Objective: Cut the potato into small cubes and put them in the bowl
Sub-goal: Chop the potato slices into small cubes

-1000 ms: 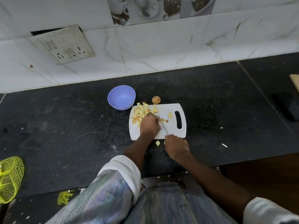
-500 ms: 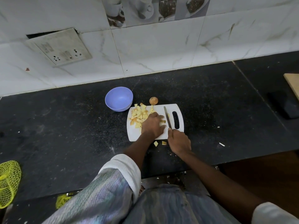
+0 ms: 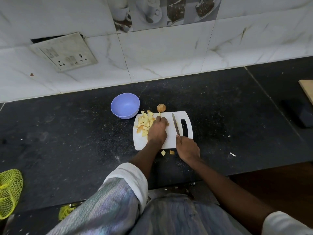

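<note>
Left hand (image 3: 157, 130) palm-down on white cutting board (image 3: 169, 141), fingers bent over potato cubes (image 3: 144, 121) piled at board's left end; whether gripping any, impossible to tell. Right hand (image 3: 187, 147) curled round handle of knife (image 3: 175, 124), blade lying flat beside board's handle slot. Purple bowl (image 3: 125, 106) just beyond board's left corner. Two stray cubes (image 3: 167, 152) on black counter (image 3: 67, 141) near board's front edge. Small brown potato end (image 3: 161, 108) behind board.
</note>
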